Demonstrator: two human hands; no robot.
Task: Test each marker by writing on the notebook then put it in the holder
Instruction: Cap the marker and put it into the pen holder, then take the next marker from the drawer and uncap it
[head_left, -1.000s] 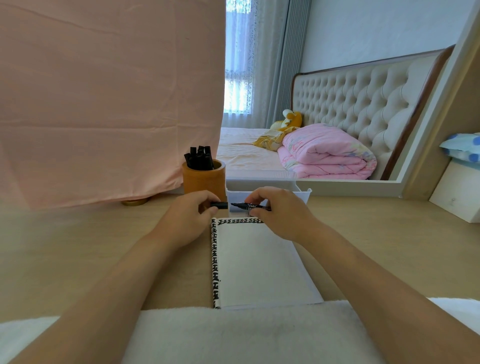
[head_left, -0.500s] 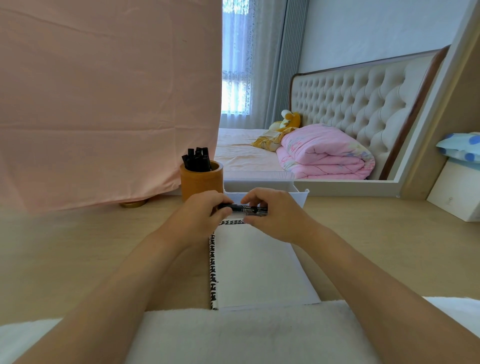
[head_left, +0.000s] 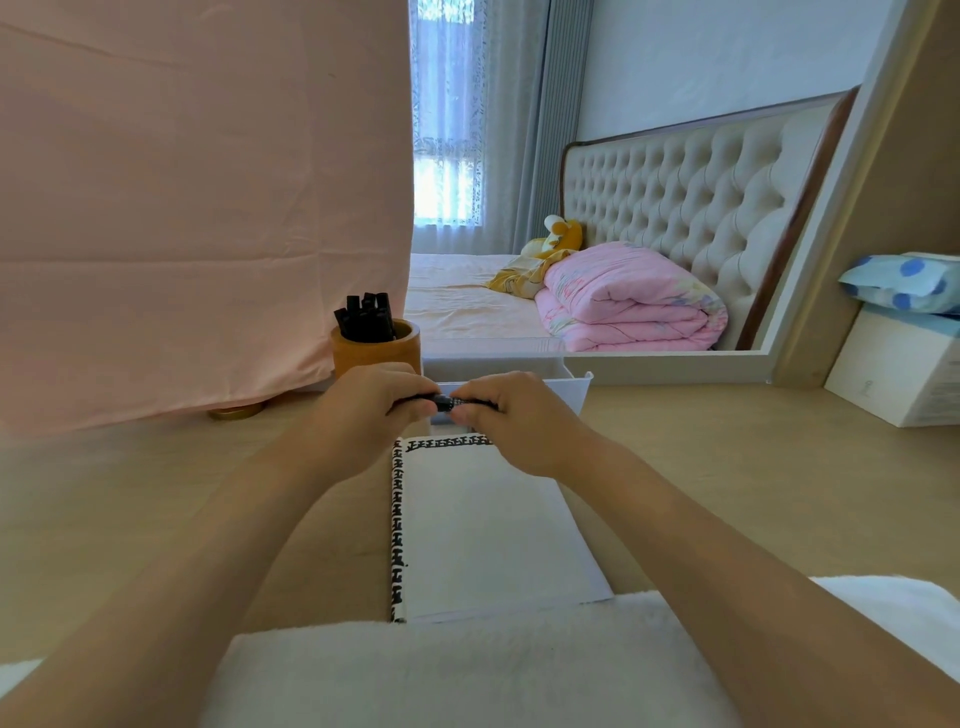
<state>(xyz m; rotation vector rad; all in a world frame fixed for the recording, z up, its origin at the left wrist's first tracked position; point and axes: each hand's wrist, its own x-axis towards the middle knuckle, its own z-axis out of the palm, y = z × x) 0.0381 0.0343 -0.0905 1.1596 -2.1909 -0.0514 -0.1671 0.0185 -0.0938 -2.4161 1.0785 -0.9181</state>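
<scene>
Hands (head_left: 371, 410) (head_left: 511, 421) closer, marker (head_left: 447, 401) ends hidden

Person seen from own head height: only arms and hands show. The left hand (head_left: 371, 415) and right hand (head_left: 519, 423) are bare, skin uncovered over knuckles and fingers. The left forearm (head_left: 208, 551) and right forearm (head_left: 727, 561) are bare along all the length that shows, down to the bottom corners. A white plush cloth (head_left: 467, 670), towel-like nap, lies across the bottom edge between the forearms; garment or lap towel, cannot tell.
</scene>
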